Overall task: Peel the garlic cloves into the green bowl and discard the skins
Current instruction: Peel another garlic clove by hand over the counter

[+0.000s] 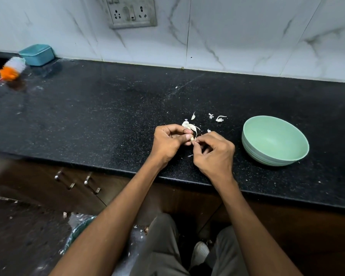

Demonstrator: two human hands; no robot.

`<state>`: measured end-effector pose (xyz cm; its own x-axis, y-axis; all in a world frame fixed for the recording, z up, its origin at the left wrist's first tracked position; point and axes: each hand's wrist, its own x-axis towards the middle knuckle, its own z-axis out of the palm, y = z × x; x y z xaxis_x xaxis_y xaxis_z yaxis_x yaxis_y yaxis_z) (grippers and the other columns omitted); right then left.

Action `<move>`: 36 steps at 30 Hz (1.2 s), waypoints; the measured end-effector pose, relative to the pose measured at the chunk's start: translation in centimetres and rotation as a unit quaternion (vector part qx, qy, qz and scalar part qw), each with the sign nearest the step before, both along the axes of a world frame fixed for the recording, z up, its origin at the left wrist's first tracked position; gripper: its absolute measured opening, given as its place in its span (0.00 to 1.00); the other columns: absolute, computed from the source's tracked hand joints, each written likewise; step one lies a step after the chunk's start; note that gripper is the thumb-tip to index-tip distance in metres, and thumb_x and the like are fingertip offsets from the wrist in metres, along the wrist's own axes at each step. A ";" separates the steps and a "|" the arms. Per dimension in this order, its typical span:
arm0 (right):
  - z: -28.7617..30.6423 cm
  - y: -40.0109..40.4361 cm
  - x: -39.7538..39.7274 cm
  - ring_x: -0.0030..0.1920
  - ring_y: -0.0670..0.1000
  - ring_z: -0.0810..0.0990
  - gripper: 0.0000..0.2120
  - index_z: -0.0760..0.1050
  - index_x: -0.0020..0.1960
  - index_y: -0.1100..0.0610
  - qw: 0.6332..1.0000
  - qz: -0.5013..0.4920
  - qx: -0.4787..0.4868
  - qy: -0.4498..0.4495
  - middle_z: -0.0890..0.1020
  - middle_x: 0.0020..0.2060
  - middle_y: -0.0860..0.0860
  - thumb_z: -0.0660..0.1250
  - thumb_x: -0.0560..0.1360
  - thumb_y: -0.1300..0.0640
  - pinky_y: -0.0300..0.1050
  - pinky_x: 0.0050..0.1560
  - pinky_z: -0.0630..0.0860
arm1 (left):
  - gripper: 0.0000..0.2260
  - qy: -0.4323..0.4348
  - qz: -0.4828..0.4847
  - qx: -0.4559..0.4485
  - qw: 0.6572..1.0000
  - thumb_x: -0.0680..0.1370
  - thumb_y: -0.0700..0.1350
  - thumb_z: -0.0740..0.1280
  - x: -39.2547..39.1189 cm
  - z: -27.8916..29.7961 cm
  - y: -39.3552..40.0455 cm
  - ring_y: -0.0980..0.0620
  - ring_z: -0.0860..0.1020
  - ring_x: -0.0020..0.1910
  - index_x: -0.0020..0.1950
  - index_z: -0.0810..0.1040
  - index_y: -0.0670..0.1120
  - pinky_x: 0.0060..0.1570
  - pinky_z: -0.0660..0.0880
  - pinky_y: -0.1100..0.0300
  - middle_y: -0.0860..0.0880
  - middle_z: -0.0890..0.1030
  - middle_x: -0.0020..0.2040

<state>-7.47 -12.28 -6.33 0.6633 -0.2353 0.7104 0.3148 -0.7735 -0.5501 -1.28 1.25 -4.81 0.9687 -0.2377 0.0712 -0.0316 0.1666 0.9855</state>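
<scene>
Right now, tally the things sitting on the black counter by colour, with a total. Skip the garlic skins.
Green: 1, the green bowl, nothing visible inside it.
Teal: 1, the lidded container by the wall.
Orange and white: 1, the brush at the left edge.
Total: 3

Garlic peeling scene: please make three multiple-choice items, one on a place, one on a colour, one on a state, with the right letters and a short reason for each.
1. Where is the bowl?
A. to the right of the hands
B. to the left of the hands
C. on the floor

2. What colour is the counter?
A. white
B. black
C. red

3. What is inside the bowl?
A. water
B. many cloves
C. nothing visible

Answers:
1 A, it stands on the counter beyond the right hand.
2 B, it is black with pale speckles.
3 C, its inside shows bare; the clove is between the left hand and the right one.
</scene>
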 end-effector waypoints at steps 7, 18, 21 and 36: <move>0.2 -0.4 0.3 0.32 0.42 0.78 0.04 0.82 0.44 0.59 0.997 0.015 0.079 0.002 0.82 0.40 0.48 0.76 0.73 0.59 0.38 0.31 0.74 | 0.08 -0.007 0.008 -0.012 1.000 0.73 0.25 0.72 -0.1 0.0 0.1 0.51 0.85 0.38 0.43 0.82 0.37 0.43 0.83 0.61 0.45 0.86 0.38; 1.4 -0.2 -0.6 0.39 0.52 0.83 0.10 0.86 0.51 0.61 1.000 -0.021 0.018 0.000 0.85 0.42 0.53 0.76 0.71 0.68 0.49 0.42 0.81 | 0.11 0.011 -0.011 -0.031 0.999 0.76 0.29 0.71 -1.3 1.1 -0.8 0.47 0.86 0.39 0.56 0.79 0.37 0.39 0.84 0.59 0.41 0.86 0.42; 3.4 -1.3 -1.5 0.38 0.53 0.83 0.14 0.85 0.54 0.60 0.999 -0.037 0.020 -0.006 0.85 0.46 0.52 0.75 0.69 0.68 0.51 0.40 0.83 | 0.12 -0.018 -0.039 -0.029 0.999 0.77 0.28 0.68 -2.1 2.0 -2.4 0.47 0.86 0.45 0.60 0.79 0.35 0.42 0.84 0.57 0.42 0.87 0.46; 7.4 -11.7 -6.3 0.51 0.52 0.86 0.17 0.86 0.56 0.55 0.970 -0.185 0.114 0.111 0.87 0.53 0.49 0.74 0.69 0.66 0.48 0.61 0.80 | 0.13 -0.111 -0.015 0.094 0.989 0.76 0.33 0.72 -4.6 1.3 -10.6 0.54 0.84 0.51 0.53 0.85 0.49 0.53 0.82 0.49 0.53 0.86 0.52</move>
<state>-13.80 -23.95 1.05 0.6344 -0.6198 0.4620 -0.1065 -0.6620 -0.7419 -5.88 -9.39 -3.52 0.9262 -0.2960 0.2335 -0.2490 -0.0152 0.9684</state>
